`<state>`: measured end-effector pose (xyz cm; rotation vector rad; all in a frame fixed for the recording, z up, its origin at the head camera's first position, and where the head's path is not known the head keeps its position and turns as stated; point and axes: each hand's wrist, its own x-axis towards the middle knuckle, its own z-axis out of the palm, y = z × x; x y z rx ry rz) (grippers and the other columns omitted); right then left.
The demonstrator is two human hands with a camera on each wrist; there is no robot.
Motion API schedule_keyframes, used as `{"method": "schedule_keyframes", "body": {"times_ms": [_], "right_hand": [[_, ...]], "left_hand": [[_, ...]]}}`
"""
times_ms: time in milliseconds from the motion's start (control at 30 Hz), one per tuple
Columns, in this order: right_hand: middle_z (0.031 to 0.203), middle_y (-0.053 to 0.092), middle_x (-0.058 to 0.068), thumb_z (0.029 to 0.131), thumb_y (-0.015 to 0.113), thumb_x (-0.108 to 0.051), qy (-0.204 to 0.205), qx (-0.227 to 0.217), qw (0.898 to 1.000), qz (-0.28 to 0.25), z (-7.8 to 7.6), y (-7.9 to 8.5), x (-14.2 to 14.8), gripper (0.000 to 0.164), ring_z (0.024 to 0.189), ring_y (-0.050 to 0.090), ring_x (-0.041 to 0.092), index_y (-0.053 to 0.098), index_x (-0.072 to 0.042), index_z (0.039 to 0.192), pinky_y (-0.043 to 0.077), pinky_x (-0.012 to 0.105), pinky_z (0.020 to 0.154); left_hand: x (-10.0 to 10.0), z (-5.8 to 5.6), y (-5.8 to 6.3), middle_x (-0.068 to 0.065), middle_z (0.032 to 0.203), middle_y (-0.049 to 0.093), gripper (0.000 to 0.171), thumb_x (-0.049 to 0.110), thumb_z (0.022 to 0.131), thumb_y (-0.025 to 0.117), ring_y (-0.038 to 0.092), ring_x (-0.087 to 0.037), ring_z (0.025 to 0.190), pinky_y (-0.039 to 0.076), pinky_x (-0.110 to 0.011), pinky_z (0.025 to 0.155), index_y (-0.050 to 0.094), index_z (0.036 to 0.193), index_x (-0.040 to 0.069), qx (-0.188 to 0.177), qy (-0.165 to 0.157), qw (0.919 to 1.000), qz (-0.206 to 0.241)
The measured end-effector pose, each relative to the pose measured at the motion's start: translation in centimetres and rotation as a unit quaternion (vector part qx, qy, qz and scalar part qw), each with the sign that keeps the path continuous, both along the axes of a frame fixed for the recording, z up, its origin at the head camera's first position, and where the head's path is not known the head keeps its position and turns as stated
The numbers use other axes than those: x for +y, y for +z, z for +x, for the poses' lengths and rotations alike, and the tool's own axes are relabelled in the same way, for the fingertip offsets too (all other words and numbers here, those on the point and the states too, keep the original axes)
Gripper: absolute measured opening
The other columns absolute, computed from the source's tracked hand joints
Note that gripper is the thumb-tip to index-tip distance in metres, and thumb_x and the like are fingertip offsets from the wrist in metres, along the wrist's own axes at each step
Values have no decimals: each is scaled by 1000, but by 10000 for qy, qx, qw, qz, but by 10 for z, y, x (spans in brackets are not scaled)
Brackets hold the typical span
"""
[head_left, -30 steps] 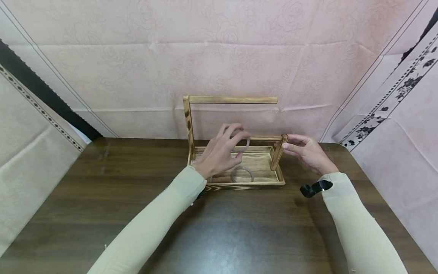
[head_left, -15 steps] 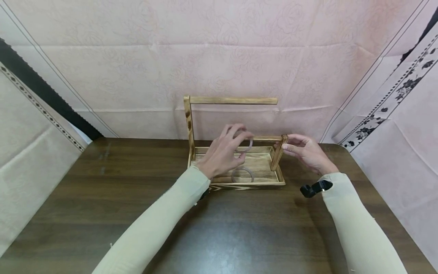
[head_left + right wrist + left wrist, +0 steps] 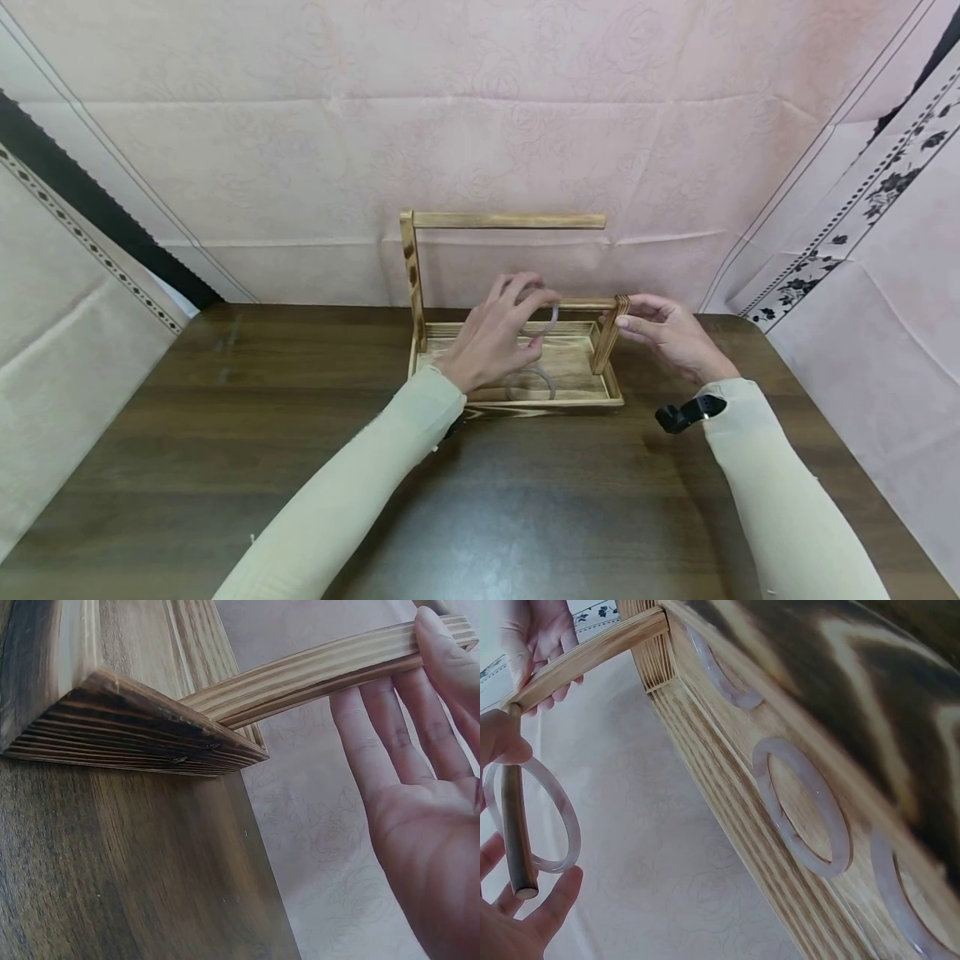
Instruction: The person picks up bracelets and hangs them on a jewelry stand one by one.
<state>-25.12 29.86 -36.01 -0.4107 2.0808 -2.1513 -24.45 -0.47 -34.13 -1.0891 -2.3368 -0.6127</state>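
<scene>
Gripping a pale bangle [image 3: 574, 832] between thumb and fingertips, the left hand [image 3: 495, 333] arches above the tray of a wooden stand [image 3: 570, 404], its wrist at the stand's front rim. The left wrist view shows what the head view hides: the round lower bar [image 3: 515, 817] ends freely beside the palm, overlapping the held bangle's outline; the thumb covers part of the crossing, so I can't say for certain that the bar passes through the ring. That view also shows three bangles [image 3: 830, 810] lying in the stand's tray, two cut off by the tray edge or frame, making four with the one held; the head view shows one clearly in the tray.

At the stand's right end, the right hand [image 3: 671, 337] reaches in from outside, palm upward, and pinches the top of the shorter upright [image 3: 609, 337]. The right wrist view shows the thumb over this upright and the fingers beneath it.

The stand has two bars and two uprights: the taller upright [image 3: 412, 275] rises at its left end, carrying the upper bar [image 3: 510, 221]. Beneath the stand is a brown desk [image 3: 525, 500]; behind it hangs pinkish cloth [image 3: 487, 125].
</scene>
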Motion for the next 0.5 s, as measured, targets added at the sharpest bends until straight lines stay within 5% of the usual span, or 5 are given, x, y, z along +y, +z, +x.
{"method": "schedule_keyframes", "body": {"times_ms": [500], "right_hand": [[107, 74, -5, 96, 66, 1, 47, 37, 10000, -41, 0, 0, -1, 22, 101, 72, 8, 72, -16, 108, 59, 21, 94]], "left_hand": [[8, -1, 0, -6, 143, 50, 56, 15, 83, 74, 49, -29, 129, 59, -25, 70, 58, 136, 21, -29, 20, 10000, -32]]}}
